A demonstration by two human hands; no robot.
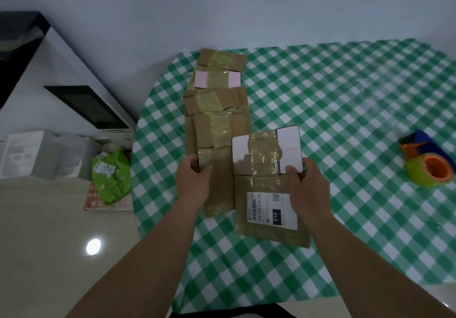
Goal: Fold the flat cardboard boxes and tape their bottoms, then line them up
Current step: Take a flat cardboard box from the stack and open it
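Several flat brown cardboard boxes [217, 110] lie overlapped in a row along the left side of the table, each striped with yellowish tape. My left hand [195, 177] grips the near end of one flat box [217, 184] in that row. My right hand [306, 184] pinches the right edge of another flat box [269, 209], which has white flaps, a taped middle and a white shipping label. This box lies just right of the row. A tape dispenser [427, 162] with an orange core and a blue and orange handle rests at the far right.
A green and white checked cloth [345, 100] covers the round table. Left of the table, on the floor, are a green bag [111, 177], white foam packing [37, 154] and a white cabinet with a dark screen [86, 107].
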